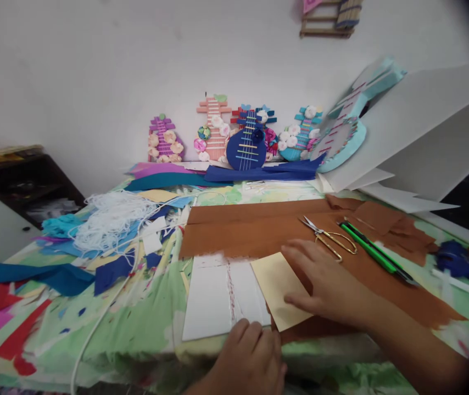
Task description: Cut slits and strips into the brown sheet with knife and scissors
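Lower centre: left hand (249, 359) curls at white card (210, 302), pinch unclear; right hand (329, 285), fingers spread, overlaps cream paper's (275, 285) right side.

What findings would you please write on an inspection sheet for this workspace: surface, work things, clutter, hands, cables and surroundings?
Surface: green patterned cloth, partly covered by a brown sheet.
Work things: white board with a reddish streaked line; cream sheet overlapping its right side; scissors and green cutter on the brown sheet.
Clutter: tangled white string and coloured scraps, left.
Hands: right hand over the cream sheet, fingers spread; left hand curled at the board's near edge, grip unclear.
Cables: one white cord, left; type unclear.
Surroundings: decorated stringed-instrument models before a pale wall.
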Available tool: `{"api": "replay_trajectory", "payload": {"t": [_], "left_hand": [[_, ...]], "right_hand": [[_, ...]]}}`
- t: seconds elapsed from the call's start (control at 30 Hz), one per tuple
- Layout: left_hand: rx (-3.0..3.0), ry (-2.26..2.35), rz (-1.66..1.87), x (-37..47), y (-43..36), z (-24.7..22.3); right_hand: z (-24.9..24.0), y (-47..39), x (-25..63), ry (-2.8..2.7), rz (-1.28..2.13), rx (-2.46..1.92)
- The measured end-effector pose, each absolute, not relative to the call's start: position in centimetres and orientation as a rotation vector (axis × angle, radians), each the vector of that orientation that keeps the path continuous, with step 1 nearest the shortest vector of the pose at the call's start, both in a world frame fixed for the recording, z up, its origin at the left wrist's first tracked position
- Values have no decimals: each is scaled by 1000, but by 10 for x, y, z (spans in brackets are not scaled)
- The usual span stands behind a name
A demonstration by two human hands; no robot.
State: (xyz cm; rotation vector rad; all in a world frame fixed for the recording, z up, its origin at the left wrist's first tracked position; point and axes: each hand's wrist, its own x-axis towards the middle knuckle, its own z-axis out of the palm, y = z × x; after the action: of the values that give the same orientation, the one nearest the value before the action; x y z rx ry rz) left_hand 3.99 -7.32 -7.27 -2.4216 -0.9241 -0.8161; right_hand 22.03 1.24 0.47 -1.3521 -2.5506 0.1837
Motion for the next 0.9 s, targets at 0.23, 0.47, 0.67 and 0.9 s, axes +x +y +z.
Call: {"api": "replay_trajectory", "payload": {"t": [0.23, 0.47, 0.67, 0.9], "left_hand": [[-2304, -929, -1096, 40, -71, -79], [-2275, -921, -1116, 41, -75, -84], [-2211, -951, -1085, 44, -76, -77], [-2218, -1029, -1094, 46, -80, -76]], "right_hand": [[-8, 11, 211, -2813, 418, -1255], [-9, -3, 207, -2703, 190, -1434], [-11, -6, 206, -2672, 128, -1465], [-15, -2, 208, -2668, 197, -1455]]}}
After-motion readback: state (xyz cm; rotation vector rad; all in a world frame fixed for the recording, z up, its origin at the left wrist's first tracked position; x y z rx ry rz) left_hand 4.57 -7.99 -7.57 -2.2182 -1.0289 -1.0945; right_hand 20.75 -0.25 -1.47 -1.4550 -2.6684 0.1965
